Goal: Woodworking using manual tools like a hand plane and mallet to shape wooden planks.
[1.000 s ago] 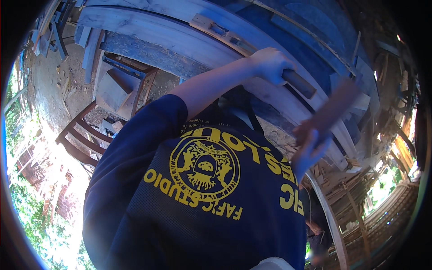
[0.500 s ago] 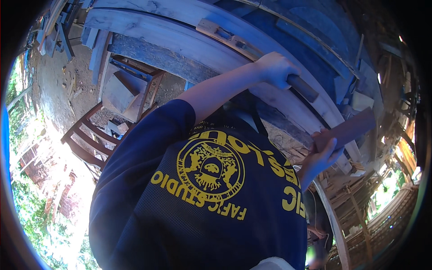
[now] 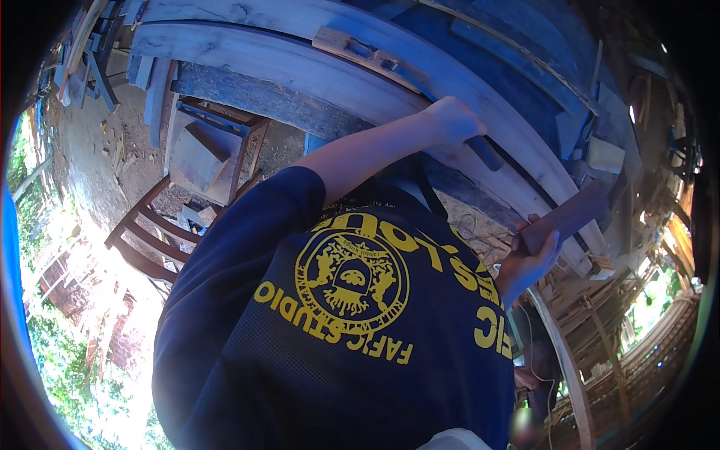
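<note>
My left hand (image 3: pixel 452 120) is closed in a fist over the long pale boards (image 3: pixel 285 64), its arm reaching across from the left. A flat brown wooden strip (image 3: pixel 486 153) sticks out of that fist toward the right. My right hand (image 3: pixel 531 259) grips a wider, flat brown wooden piece (image 3: pixel 566 217) by its near end, with the thumb on one side and fingertips showing on the other. This piece is tilted up to the right, by the boards' right ends. A slotted wooden tool (image 3: pixel 367 56) lies on the boards just beyond my left hand; its exact kind is unclear.
To the left stands a brown wooden chair (image 3: pixel 154 236), near a frame with a pale panel (image 3: pixel 199 157). Scrap wood (image 3: pixel 97 71) leans at the far left. A light block (image 3: pixel 604 155) sits at the right, and a long curved strip of wood (image 3: pixel 562 360) rises at lower right.
My left hand has shifted slightly nearer with the strip, which is turned a little. The right hand and its wooden piece appear slightly further left. The whole view has also shifted a little.
</note>
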A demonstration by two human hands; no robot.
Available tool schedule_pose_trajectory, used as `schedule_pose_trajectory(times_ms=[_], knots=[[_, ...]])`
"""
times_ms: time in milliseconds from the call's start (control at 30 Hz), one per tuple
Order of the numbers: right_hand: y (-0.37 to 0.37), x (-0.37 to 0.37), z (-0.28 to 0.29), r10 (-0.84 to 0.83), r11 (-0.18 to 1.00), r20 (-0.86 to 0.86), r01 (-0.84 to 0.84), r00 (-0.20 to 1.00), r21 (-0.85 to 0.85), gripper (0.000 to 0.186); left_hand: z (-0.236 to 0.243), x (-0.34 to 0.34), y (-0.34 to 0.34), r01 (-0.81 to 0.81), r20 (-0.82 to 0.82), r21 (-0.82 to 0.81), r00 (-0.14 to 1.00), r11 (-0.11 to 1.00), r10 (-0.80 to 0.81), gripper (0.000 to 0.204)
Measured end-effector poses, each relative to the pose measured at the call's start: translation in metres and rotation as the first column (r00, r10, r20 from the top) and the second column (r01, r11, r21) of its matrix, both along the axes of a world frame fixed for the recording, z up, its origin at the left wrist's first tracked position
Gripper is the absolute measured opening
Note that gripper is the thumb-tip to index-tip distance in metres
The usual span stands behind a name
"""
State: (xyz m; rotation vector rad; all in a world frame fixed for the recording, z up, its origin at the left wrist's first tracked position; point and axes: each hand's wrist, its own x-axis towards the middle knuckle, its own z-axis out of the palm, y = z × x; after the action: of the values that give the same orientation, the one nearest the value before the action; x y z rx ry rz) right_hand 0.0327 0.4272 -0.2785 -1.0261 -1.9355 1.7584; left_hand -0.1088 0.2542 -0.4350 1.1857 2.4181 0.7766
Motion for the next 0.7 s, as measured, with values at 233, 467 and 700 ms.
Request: schedule_pose_trajectory(times_ms=[233, 467, 700], knots=[[0.011, -0.002, -0.005, -0.058, 0.996, 0.006, 0.058, 0.998, -0.068, 0.044, 0.037, 0.008, -0.005, -0.035, -0.017, 0.293, 0.999, 0.956, 0.042, 0.019], [0.004, -0.007, -0.007, 0.016, 0.996, 0.069, -0.01, 0.997, -0.088, 0.04, 0.041, 0.002, -0.028, -0.193, -0.012, 0.515, 0.973, 0.835, 0.232, 0.028], [-0.01, -0.019, -0.002, 0.077, 0.996, 0.084, -0.074, 0.993, -0.042, 0.039, 0.034, -0.012, -0.038, -0.255, -0.045, 0.559, 0.941, 0.789, 0.336, 0.038]])
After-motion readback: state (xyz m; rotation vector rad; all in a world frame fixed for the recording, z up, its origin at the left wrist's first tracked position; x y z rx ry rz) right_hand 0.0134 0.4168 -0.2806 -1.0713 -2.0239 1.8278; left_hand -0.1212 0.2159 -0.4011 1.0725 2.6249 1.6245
